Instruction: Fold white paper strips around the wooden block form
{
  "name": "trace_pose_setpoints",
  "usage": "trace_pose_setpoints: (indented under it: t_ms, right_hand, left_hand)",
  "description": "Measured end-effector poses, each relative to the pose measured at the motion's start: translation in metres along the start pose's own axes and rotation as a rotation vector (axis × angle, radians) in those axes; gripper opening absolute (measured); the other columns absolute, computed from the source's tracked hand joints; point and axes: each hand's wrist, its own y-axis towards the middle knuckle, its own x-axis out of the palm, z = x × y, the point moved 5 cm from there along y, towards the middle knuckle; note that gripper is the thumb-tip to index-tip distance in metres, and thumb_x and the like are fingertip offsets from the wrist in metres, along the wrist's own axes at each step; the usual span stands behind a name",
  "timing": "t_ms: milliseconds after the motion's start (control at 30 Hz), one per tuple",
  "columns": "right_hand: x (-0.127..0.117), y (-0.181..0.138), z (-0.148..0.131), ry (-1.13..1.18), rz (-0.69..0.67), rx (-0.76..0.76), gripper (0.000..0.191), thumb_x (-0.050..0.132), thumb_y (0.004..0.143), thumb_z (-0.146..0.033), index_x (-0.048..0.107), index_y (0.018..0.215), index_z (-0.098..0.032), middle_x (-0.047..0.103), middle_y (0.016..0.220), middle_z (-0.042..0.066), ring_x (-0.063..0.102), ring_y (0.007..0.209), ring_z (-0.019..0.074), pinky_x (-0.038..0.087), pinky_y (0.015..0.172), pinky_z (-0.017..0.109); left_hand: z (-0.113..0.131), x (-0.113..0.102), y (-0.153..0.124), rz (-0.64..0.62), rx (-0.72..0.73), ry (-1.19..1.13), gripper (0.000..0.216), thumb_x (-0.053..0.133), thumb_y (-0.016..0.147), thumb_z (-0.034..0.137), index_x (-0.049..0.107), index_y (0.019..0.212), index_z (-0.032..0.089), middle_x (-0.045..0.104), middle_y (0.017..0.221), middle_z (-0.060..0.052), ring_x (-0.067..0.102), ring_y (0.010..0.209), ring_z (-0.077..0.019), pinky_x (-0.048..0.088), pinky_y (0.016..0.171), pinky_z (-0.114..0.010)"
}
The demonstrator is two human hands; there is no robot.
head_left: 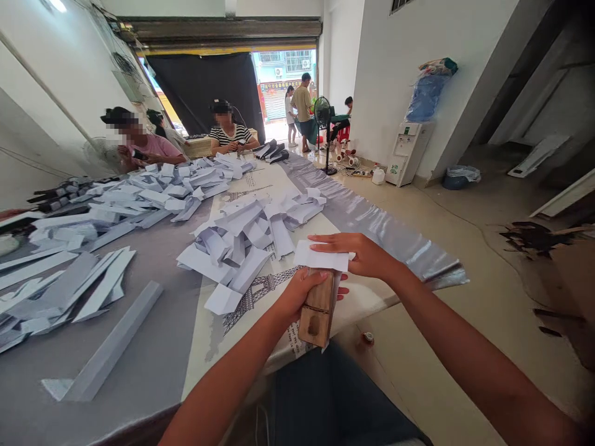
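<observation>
My left hand (297, 294) is wrapped round a wooden block (317, 311) held upright just over the near edge of the table (153, 365). A white paper piece (320, 257) lies across the top of the block. My right hand (365, 254) presses on that paper, fingers stretched along its top and thumb underneath. A heap of folded white paper pieces (251, 238) lies on the table right behind my hands.
More folded paper (153, 186) is piled at the left and far end, with long grey strips (116, 341) near me. Two people (139, 145) sit working at the far end; others stand by the doorway. A standing fan (323, 118) and a water dispenser (408, 152) are on the floor at the right.
</observation>
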Motion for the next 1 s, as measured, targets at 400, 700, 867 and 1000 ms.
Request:
trace_pose_setpoints:
  t_ms: [400, 700, 867, 1000]
  right_hand:
    - [-0.008, -0.010, -0.005, -0.330, -0.331, -0.077, 0.055, 0.054, 0.085, -0.034, 0.040, 0.139, -0.029, 0.038, 0.147, 0.005, 0.059, 0.110, 0.0246, 0.045, 0.087, 0.037]
    - [0.006, -0.019, 0.022, 0.687, 0.192, 0.282, 0.064, 0.050, 0.083, -0.058, 0.038, 0.140, -0.029, 0.046, 0.141, 0.011, 0.055, 0.114, 0.0224, 0.044, 0.093, 0.039]
    - [0.051, -0.025, 0.030, 1.037, 0.386, 0.402, 0.078, 0.075, 0.064, -0.052, 0.048, 0.133, -0.028, 0.046, 0.141, 0.010, 0.047, 0.124, 0.0244, 0.041, 0.099, 0.037]
    - [0.061, -0.021, 0.020, 1.061, 0.444, 0.509, 0.060, 0.075, 0.067, -0.041, 0.058, 0.123, -0.023, 0.064, 0.117, 0.007, 0.059, 0.105, 0.0220, 0.045, 0.091, 0.034]
  left_hand:
    - [-0.014, 0.001, 0.001, -0.133, -0.134, -0.089, 0.061, 0.066, 0.074, 0.049, 0.058, 0.117, 0.008, 0.062, 0.116, -0.022, 0.067, 0.091, -0.0309, 0.051, 0.084, -0.042]
    - [-0.007, -0.008, 0.005, -0.138, -0.142, -0.173, 0.064, 0.054, 0.070, 0.069, 0.065, 0.098, 0.013, 0.069, 0.101, -0.015, 0.068, 0.074, -0.0221, 0.052, 0.066, -0.031]
    - [-0.005, -0.022, 0.009, -0.076, -0.127, -0.183, 0.071, 0.046, 0.071, 0.074, 0.064, 0.097, 0.011, 0.070, 0.090, -0.015, 0.067, 0.076, -0.0234, 0.051, 0.068, -0.033]
    - [-0.006, -0.020, 0.010, -0.084, -0.138, -0.105, 0.076, 0.044, 0.070, 0.076, 0.066, 0.094, 0.007, 0.069, 0.092, -0.019, 0.066, 0.080, -0.0264, 0.049, 0.075, -0.036]
